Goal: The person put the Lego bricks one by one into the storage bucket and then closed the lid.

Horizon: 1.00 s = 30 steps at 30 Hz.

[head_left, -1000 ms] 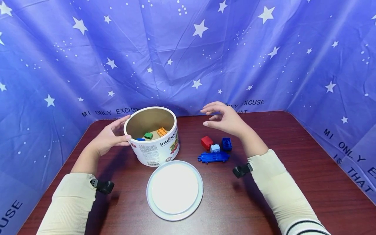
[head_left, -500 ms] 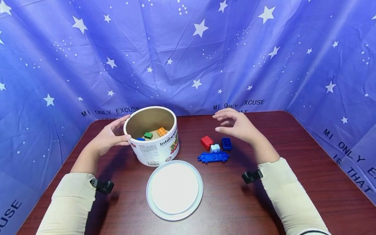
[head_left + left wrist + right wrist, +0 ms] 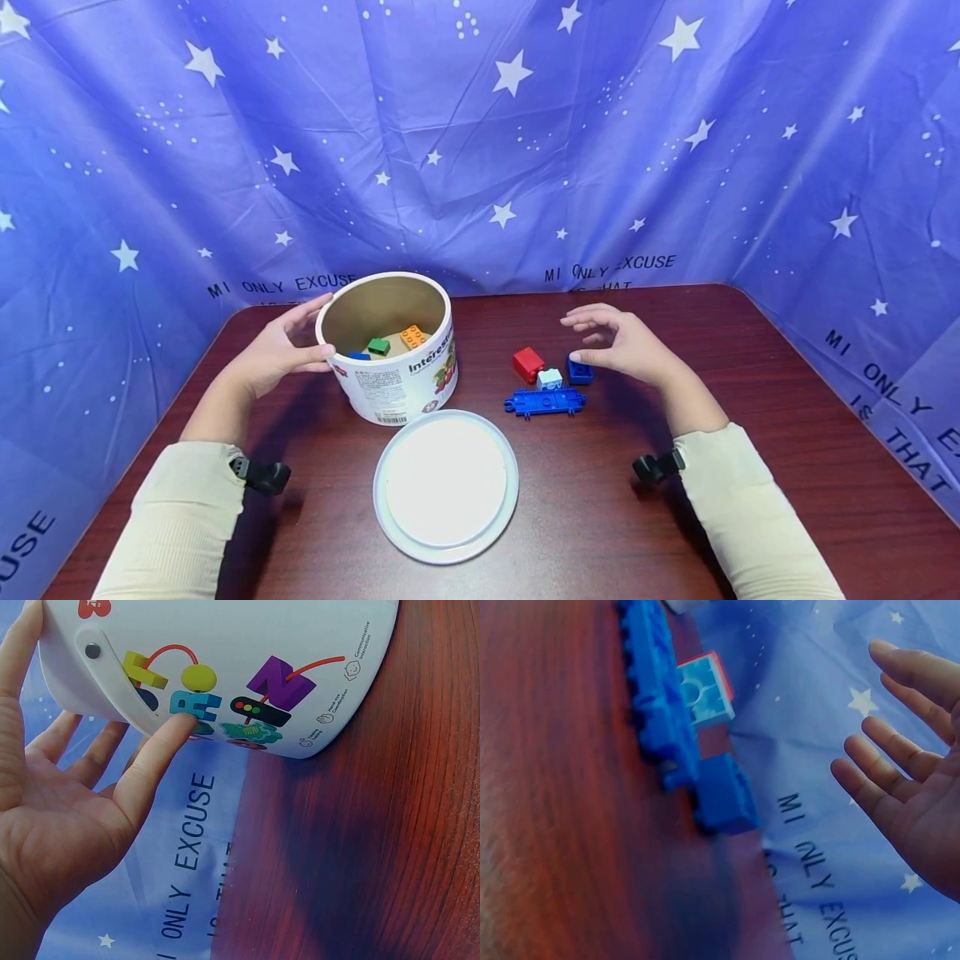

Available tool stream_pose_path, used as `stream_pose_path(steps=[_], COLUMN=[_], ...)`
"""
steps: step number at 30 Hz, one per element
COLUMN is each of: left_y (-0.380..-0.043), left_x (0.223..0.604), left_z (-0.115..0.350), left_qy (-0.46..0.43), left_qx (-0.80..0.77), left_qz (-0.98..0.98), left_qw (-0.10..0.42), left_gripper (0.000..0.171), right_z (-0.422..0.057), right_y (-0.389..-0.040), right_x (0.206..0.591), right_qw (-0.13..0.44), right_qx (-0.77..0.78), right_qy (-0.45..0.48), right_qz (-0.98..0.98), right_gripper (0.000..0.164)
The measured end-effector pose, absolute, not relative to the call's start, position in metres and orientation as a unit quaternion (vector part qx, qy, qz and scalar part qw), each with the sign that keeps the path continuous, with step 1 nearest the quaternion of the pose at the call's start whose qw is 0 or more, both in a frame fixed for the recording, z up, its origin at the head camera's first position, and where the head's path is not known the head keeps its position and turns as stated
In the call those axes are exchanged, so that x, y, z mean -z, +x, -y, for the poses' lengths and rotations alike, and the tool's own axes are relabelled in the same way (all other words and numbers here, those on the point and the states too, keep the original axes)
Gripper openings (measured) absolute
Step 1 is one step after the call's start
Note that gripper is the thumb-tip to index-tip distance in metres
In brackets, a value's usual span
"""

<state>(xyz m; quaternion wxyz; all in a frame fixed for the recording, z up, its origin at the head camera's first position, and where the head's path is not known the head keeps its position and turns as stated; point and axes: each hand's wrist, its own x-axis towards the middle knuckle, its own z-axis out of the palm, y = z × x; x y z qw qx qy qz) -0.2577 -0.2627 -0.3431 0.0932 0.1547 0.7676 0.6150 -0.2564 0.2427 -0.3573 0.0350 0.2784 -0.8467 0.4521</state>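
My left hand [image 3: 272, 354] rests its spread, fairly straight fingers and thumb against the left side of a white round bucket [image 3: 386, 392], near the rim. In the left wrist view, a fingertip touches the printed wall beside the bucket's white handle [image 3: 120, 679]. Inside lie a green brick [image 3: 378, 346], an orange studded brick [image 3: 413, 336] and a bit of blue. My right hand [image 3: 626, 340], fingers slightly bent and holding nothing, hovers over a dark blue brick [image 3: 580, 372]. Near it are a red brick [image 3: 528, 365], a light blue brick [image 3: 549, 379] and a long blue vehicle base [image 3: 545, 402].
A round white lid [image 3: 447, 483] lies in front of the bucket on the dark reddish wooden table [image 3: 555, 508]. Behind and at both sides hangs a blue star-patterned cloth [image 3: 450, 125]. Black straps [image 3: 657, 467] sit around both wrists.
My right hand has moved to the right and then down toward the dark blue brick, overlapping it in the head view. My left hand and the bucket have stayed where they were.
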Motion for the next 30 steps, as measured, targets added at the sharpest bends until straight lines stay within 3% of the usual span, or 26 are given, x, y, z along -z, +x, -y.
stream_pose_path(steps=[30], left_y=[-0.259], left_x=[0.344], left_z=[0.263], left_qy=[0.157], left_qx=[-0.616], left_qz=[-0.767], left_qw=[0.092], left_gripper=[0.086], right_z=[-0.264], right_y=[-0.270], right_x=[0.405], right_qw=[-0.084], right_qx=[-0.456], right_qy=[0.149], right_qz=[0.874], right_gripper=[0.059])
